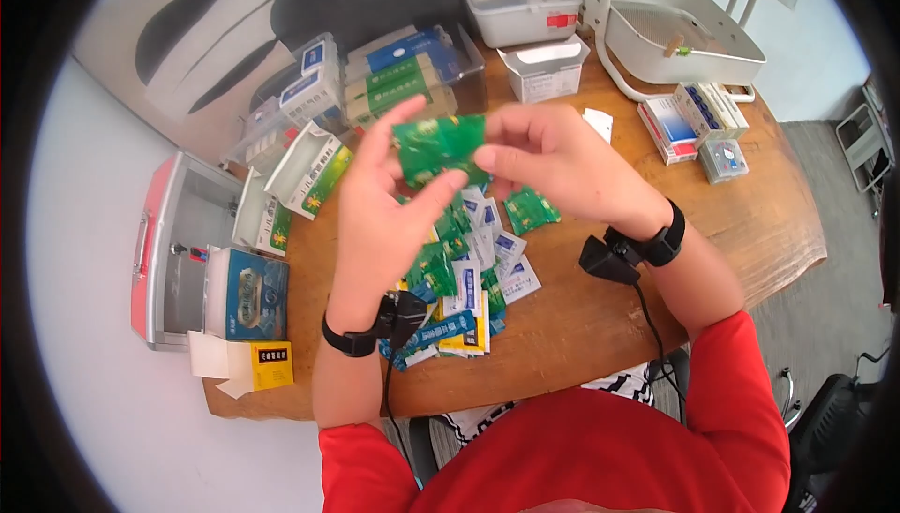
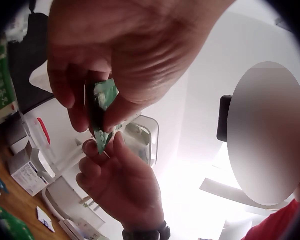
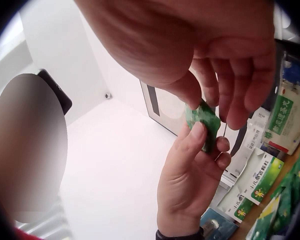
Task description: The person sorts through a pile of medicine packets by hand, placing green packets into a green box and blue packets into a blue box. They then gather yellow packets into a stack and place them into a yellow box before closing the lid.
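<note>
A shiny green sachet (image 1: 437, 145) is held up above the table between both hands. My left hand (image 1: 375, 203) pinches its left side, thumb in front and fingers behind. At the sachet's right edge, my right hand (image 1: 553, 157) grips it between thumb and fingers. Both wrist views show the green sachet from its edge, with the left hand (image 3: 185, 170) and the right hand (image 2: 122, 185) close together on it. Below them lies a pile of green, white, blue and yellow sachets (image 1: 459, 279). One more green sachet (image 1: 532, 210) lies to the pile's right.
Opened green-and-white boxes (image 1: 314, 171) and a yellow carton (image 1: 267, 365) stand at the left, beside a red-edged clear case (image 1: 169, 260). At the back are a clear bin (image 1: 469, 63) and a red-handled box (image 1: 525, 16). Several small medicine boxes (image 1: 675, 124) sit at the right.
</note>
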Tool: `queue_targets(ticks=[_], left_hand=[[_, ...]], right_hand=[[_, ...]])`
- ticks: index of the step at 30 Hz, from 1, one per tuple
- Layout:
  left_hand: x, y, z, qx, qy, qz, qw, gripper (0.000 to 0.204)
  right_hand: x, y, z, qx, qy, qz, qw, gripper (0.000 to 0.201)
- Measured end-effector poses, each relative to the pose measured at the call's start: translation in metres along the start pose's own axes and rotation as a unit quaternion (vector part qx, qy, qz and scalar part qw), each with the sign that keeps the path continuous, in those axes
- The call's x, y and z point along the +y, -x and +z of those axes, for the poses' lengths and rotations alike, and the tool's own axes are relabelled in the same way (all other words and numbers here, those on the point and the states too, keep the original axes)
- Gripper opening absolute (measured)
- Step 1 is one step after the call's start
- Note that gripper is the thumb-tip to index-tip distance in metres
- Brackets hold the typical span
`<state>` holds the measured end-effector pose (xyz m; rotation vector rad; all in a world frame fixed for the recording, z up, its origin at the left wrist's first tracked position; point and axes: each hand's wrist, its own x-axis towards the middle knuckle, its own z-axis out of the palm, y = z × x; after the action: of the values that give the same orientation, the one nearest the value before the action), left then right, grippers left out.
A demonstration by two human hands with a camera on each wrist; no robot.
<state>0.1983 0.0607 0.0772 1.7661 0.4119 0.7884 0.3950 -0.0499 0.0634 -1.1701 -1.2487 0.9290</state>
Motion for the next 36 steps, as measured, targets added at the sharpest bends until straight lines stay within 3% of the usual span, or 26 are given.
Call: queue_targets(ticks=[5, 6, 7, 8, 9, 11, 13, 15, 17, 18, 21, 24, 26, 31, 34, 36], left_hand=[[0.005, 0.000, -0.015, 0.064, 0.020, 0.000, 0.998, 0.047], [0.011, 0.002, -0.019, 0.080, 0.008, -0.007, 0.997, 0.029], [0.014, 0.003, -0.025, 0.081, 0.009, -0.009, 0.997, 0.029], [0.016, 0.003, -0.030, 0.107, -0.035, 0.018, 0.994, 0.027], [0.018, 0.003, -0.034, 0.133, -0.080, 0.044, 0.987, 0.025], [0.019, 0.007, -0.044, 0.155, -0.064, 0.018, 0.986, 0.028], [0.015, 0.010, -0.056, 0.111, -0.139, 0.006, 0.984, 0.027], [0.005, 0.023, -0.062, 0.125, -0.180, -0.020, 0.976, 0.020], [-0.016, 0.036, -0.079, 0.055, -0.405, 0.036, 0.912, 0.016], [-0.024, 0.045, -0.085, 0.020, -0.416, 0.080, 0.906, 0.019], [-0.041, 0.074, -0.092, -0.052, -0.452, 0.039, 0.890, 0.031], [-0.052, 0.097, -0.095, -0.091, -0.390, -0.047, 0.915, 0.026], [-0.052, 0.107, -0.097, -0.118, -0.348, -0.099, 0.925, 0.036], [-0.040, 0.129, -0.111, -0.110, -0.263, -0.089, 0.954, 0.060], [-0.036, 0.155, -0.118, -0.087, -0.312, -0.077, 0.943, 0.075], [-0.031, 0.175, -0.119, -0.073, -0.389, -0.101, 0.913, 0.106]], right_hand=[[-0.002, 0.000, -0.010, 0.069, 0.042, -0.013, 0.997, 0.032], [0.002, -0.001, -0.013, 0.079, 0.106, -0.032, 0.991, 0.033], [0.003, -0.002, -0.016, 0.087, 0.169, -0.053, 0.980, 0.034], [-0.002, -0.002, -0.021, 0.060, 0.248, 0.002, 0.967, 0.038], [-0.001, -0.002, -0.024, 0.056, 0.248, 0.004, 0.967, 0.038], [0.004, -0.003, -0.027, 0.028, 0.356, -0.003, 0.934, 0.039], [0.015, -0.006, -0.028, 0.003, 0.341, 0.014, 0.940, 0.041], [0.023, -0.007, -0.027, -0.017, 0.321, 0.031, 0.946, 0.044], [0.028, -0.007, -0.026, -0.068, 0.412, 0.025, 0.908, 0.046], [0.032, -0.008, -0.027, -0.069, 0.409, 0.027, 0.909, 0.046], [0.036, -0.010, -0.042, -0.096, 0.442, 0.038, 0.891, 0.047], [0.022, -0.006, -0.068, -0.023, 0.469, 0.009, 0.883, 0.047], [0.006, -0.001, -0.083, 0.046, 0.452, 0.067, 0.888, 0.044], [0.004, 0.008, -0.120, 0.137, 0.466, 0.085, 0.870, 0.039], [0.027, 0.015, -0.126, 0.145, 0.478, 0.087, 0.862, 0.043], [0.052, 0.018, -0.114, 0.150, 0.508, 0.067, 0.845, 0.053]])
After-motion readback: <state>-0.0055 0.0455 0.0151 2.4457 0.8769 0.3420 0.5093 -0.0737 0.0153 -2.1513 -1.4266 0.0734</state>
